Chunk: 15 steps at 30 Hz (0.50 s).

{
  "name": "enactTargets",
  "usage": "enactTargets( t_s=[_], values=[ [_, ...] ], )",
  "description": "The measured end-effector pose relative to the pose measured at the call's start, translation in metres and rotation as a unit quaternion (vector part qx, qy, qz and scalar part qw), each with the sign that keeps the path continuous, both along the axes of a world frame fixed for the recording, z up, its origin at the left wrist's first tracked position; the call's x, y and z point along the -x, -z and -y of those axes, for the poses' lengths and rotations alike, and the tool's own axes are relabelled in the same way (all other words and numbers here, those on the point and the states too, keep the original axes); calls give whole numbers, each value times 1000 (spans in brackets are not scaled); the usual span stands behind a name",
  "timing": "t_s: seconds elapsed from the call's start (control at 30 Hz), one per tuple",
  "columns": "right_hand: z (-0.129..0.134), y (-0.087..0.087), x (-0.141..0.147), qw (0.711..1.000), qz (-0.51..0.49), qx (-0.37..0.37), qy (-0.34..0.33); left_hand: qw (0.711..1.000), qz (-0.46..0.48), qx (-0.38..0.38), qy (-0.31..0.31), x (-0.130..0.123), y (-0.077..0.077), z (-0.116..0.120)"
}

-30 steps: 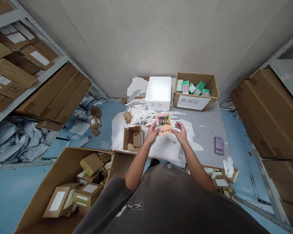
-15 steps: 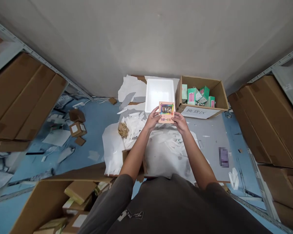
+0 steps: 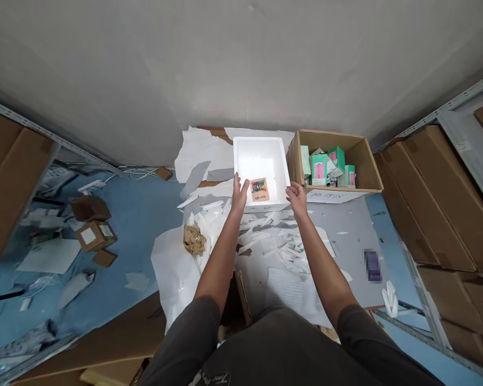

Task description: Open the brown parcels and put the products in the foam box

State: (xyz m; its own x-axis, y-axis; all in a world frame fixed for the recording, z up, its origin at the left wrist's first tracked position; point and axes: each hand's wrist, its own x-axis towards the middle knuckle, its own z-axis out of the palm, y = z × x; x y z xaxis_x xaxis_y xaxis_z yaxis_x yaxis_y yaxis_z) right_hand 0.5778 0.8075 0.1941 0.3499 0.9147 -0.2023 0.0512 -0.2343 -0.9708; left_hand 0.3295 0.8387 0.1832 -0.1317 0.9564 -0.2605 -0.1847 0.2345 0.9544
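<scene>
A small pinkish-orange flat box with a rainbow-framed picture [image 3: 260,190] lies inside the white foam box [image 3: 282,161], near its front wall. My left hand [image 3: 239,197] is at the foam box's front left corner, fingers stretched upward and thumb apart. At the front right corner is my right hand [image 3: 297,200], its fingers loosely extended toward the rim. Neither hand holds the small box. Whether the fingertips press on the foam walls I cannot tell.
To the right stands a cardboard box [image 3: 370,166] with several green-and-white cartons [image 3: 319,169]. Shredded white paper [image 3: 293,249] and crumpled brown paper [image 3: 194,239] lie on the grey table [image 3: 354,230]. A blurred dark object [image 3: 373,265] is at the right. Shelves with cartons [image 3: 430,193] flank the table.
Half a second ago both hands held the small box above the front of the foam box. Now it lies inside, let go, and my hands are apart at the foam box's sides.
</scene>
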Motion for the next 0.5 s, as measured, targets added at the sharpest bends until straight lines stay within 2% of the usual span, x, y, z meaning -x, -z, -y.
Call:
enactTargets(
  t_s=[0.13,0.27,0.37,0.5],
  values=[
    [53,1,-5,999,-33,37,-17,1000,19,4,23,0,1,44],
    [121,15,-14,995,-52,79,-16,999,18,18,45,-29,7,123],
    [190,42,-36,994,-32,102,-9,996,0,43,76,-69,29,202],
    [306,87,-86,986,29,165,14,979,-58,131,144,-117,78,320]
  ],
)
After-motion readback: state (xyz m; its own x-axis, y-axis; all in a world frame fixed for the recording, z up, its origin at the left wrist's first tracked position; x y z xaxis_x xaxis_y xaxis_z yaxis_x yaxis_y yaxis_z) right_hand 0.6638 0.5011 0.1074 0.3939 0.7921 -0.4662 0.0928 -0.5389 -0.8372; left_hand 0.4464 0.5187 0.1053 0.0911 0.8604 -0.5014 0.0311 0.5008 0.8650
